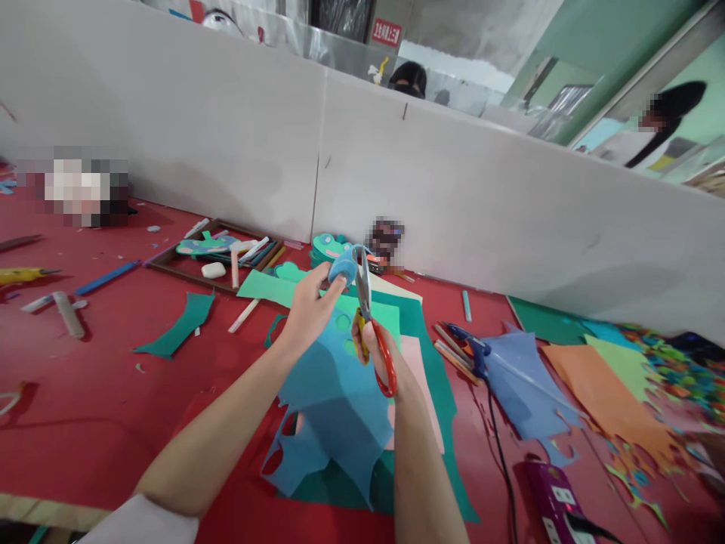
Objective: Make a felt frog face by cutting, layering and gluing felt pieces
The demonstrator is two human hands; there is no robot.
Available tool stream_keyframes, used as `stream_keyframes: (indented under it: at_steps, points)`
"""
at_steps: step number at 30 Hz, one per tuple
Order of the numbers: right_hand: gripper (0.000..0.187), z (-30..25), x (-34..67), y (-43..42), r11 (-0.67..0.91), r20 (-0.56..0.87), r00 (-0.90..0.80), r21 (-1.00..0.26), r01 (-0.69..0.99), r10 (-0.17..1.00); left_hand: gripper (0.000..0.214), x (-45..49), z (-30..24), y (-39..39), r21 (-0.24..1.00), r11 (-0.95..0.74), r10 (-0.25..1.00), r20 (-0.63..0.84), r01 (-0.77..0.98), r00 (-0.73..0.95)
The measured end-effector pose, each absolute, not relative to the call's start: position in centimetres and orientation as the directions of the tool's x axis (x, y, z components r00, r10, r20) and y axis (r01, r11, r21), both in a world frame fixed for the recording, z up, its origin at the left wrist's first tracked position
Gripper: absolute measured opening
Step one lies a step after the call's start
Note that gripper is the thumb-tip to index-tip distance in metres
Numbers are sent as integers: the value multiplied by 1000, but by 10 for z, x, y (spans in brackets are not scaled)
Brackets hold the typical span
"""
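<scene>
Above the red desk (pixel 84 393), the left hand (pixel 309 310) pinches a blue piece (pixel 341 267) just left of upright scissors (pixel 364 295), which the right hand (pixel 405 374) grips, blades touching the piece.

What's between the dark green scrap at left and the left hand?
Head view: pale stick and thin green curl on red table, between dark green scrap and left hand pinching a blue cutout.
</scene>
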State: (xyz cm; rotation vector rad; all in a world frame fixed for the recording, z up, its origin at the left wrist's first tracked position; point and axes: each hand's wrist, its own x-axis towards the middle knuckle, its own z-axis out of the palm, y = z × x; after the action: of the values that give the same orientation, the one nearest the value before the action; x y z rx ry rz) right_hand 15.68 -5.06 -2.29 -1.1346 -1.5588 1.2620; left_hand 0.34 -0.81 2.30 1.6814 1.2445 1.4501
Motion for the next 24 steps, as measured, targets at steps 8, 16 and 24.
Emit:
stream_keyframes:
  at_steps: [8, 16, 24]
  points:
    - [48, -20, 156, -51, 108, 64, -273, -983, 148, 960, 20, 12, 18, -13, 845, -414, 892, 451, 339, -35]
    - [50, -13, 154, -53, 84, 46, -265, -988, 133, 963, 18, 16, 13, -13, 836, -428, 882, 469, 342, -41]
    - [49, -14, 155, -53, 65, 26, -243, -986, 154, 970, 19, 16, 12, -13, 852, -414, 894, 448, 319, -36]
